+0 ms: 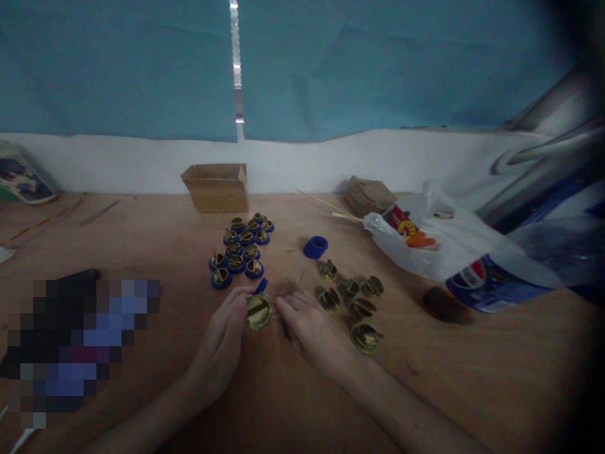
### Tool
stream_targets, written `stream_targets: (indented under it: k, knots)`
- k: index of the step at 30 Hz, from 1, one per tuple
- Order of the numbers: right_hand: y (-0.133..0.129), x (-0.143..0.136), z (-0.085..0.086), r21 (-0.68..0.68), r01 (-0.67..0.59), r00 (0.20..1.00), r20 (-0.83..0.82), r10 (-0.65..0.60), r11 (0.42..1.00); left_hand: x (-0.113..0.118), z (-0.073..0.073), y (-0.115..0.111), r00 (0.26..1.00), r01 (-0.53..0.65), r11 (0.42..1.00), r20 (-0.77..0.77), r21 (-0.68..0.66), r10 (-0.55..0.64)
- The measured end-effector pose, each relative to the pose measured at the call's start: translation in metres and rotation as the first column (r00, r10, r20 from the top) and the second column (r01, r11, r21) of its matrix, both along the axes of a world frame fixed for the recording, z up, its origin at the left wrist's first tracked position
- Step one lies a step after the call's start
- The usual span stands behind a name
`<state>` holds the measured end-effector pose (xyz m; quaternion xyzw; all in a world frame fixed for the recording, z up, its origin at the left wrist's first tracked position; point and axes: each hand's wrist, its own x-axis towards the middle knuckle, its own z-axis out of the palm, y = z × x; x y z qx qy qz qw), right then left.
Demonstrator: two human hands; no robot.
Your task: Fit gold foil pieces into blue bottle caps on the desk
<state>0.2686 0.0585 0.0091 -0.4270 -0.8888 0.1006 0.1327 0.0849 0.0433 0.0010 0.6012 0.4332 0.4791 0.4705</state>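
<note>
My left hand (225, 330) is closed on a round brass fitting (259, 311) with a scalloped rim and a bar across its face. A blue ring (260, 287) shows at that hand's fingertips. Just right of it, my right hand (305, 325) is curled with its fingers together; what they hold, if anything, is hidden. Thin wire rings (295, 276) lie just beyond my right fingers. Several brass fittings (362, 309) without blue rings sit to the right. Farther off, left of centre, stand several brass fittings with blue bases (235, 262). A small stack of blue rings (315, 246) is beyond my right hand.
An open cardboard box (220, 195) and a brown package (368, 196) stand by the wall. On the right lie a clear plastic bag (420, 208) and a blue Pepsi bottle (501, 284). A blurred-out screen (94, 347) is at the left. Thin sticks (326, 205) point out near the bag.
</note>
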Motion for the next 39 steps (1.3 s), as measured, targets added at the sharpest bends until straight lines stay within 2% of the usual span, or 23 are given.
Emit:
stream_targets:
  k: [10, 15, 19, 24, 39]
  knots:
    - [0.001, 0.003, 0.004, -0.006, -0.045, 0.999, 0.015, 0.045, 0.999, -0.001, -0.003, 0.002, 1.000, 0.006, 1.000, -0.018, -0.006, -0.006]
    - [0.001, 0.003, 0.007, -0.049, -0.021, 1.000, 0.004, 0.022, 0.999, -0.001, -0.003, 0.000, 1.000, 0.007, 1.000, -0.006, -0.023, -0.007]
    - [0.003, 0.004, -0.001, -0.060, 0.031, 0.999, -0.034, -0.033, 0.998, -0.001, 0.001, -0.001, 1.000, 0.008, 1.000, -0.004, -0.009, -0.008]
    - [0.007, 0.006, -0.013, -0.006, 0.103, 0.994, -0.042, -0.104, 0.995, -0.001, 0.004, -0.002, 1.000, 0.000, 1.000, -0.023, 0.015, 0.000]
    - [0.008, 0.007, -0.005, -0.013, 0.036, 0.999, -0.013, -0.036, 0.999, 0.000, 0.006, 0.000, 0.999, -0.021, 1.000, -0.039, 0.019, 0.022]
